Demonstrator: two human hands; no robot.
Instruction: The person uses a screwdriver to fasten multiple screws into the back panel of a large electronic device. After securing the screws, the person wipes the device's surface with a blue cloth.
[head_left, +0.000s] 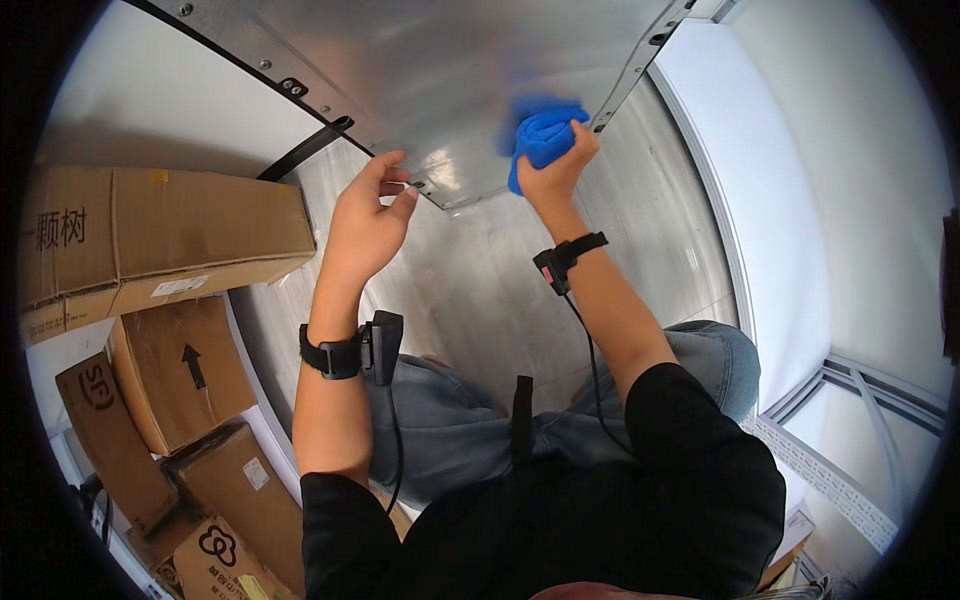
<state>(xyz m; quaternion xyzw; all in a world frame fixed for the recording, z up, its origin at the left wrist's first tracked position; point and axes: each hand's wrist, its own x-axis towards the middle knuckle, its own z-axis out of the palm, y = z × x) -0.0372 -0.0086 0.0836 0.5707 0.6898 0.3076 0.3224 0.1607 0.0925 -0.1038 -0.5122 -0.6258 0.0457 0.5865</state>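
A large, shiny sheet-metal panel (400, 75) with screws and slots along its edges stands in front of me. My right hand (555, 175) grips a folded blue cloth (548, 138) and presses it to the panel near its right edge. The metal mirrors the blue as a blur behind it. At the panel's lower left edge, my left hand (372, 215) has its fingers bent around the rim, the index finger straighter than the others. Thumb and fingertips lie close to a small slot there. Black straps with cabled devices sit on both wrists.
Brown cardboard boxes (215, 225) are stacked along the left, several more below them. My jeans-clad knees (715, 370) are bent over a grey wood-look floor (480, 280). At right stand a white wall panel (765, 200) and a metal frame (830, 480). A dark strap hangs between my legs.
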